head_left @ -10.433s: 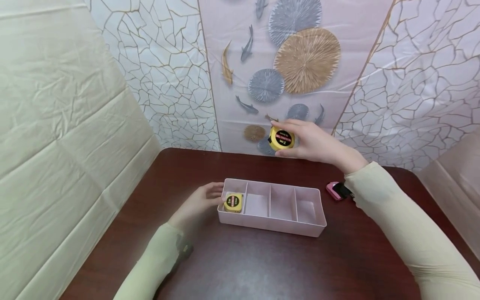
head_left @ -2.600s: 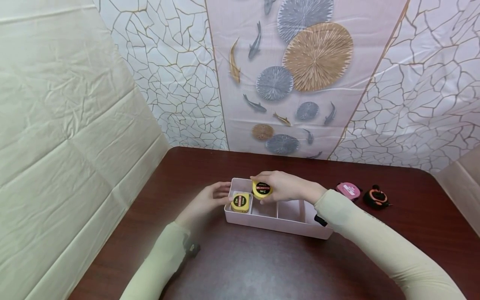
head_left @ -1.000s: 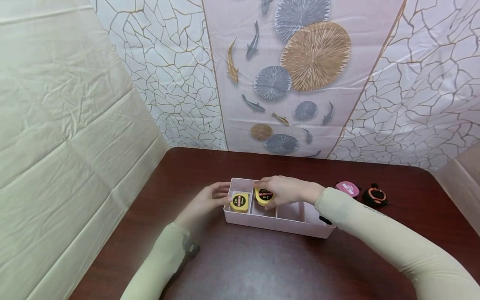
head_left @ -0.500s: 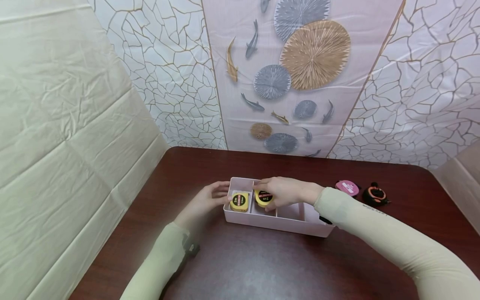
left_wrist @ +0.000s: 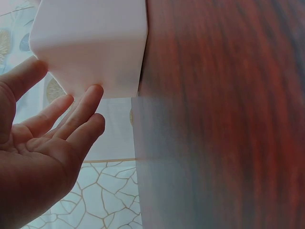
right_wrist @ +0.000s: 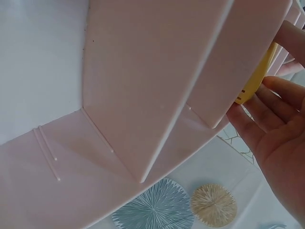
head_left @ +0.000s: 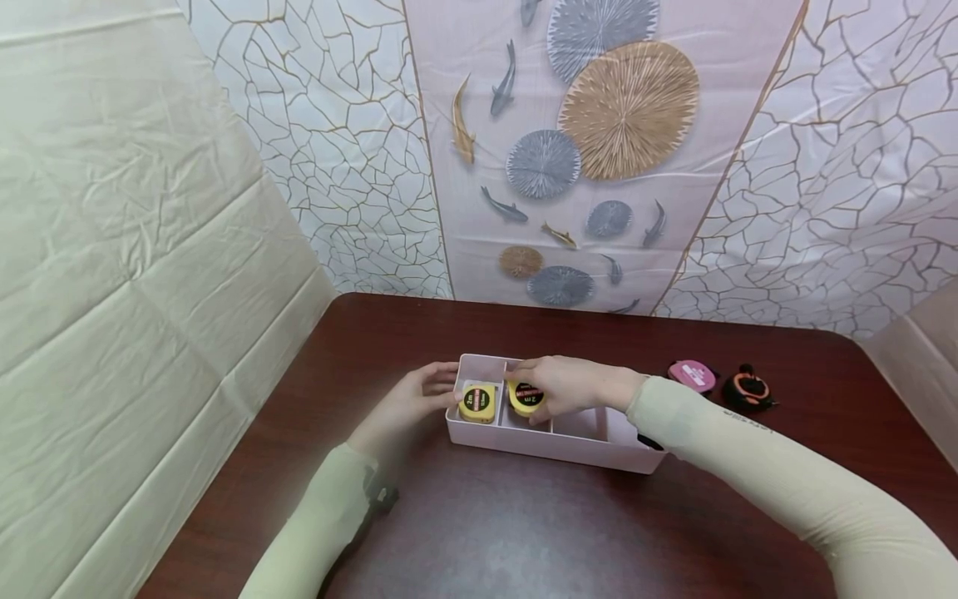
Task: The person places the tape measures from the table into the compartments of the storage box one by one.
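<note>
A pale pink box [head_left: 569, 452] with a row of compartments stands on the table. One yellow tape measure [head_left: 477, 403] lies in its leftmost compartment. In the second compartment is another yellow tape measure [head_left: 523, 401], gripped between the thumb and fingers of my right hand [head_left: 578, 385]. The right wrist view shows the tape measure's yellow edge [right_wrist: 256, 81] at the fingertips, beyond the dividers. My left hand [head_left: 404, 408] rests at the box's left end. Its extended fingertips touch the end wall [left_wrist: 95, 62], with the thumb near the rim, in the left wrist view.
A pink tape measure [head_left: 692, 376] and a black-and-orange tape measure [head_left: 748, 391] lie right of the box, behind my right sleeve [head_left: 756, 449]. The dark wood table [head_left: 539, 532] ends at a patterned cloth backdrop [head_left: 479, 233].
Ten seconds ago my right hand held the tape measure up behind the box. It then came down into the second compartment. Over the last second it barely moved; my left hand stayed at the box.
</note>
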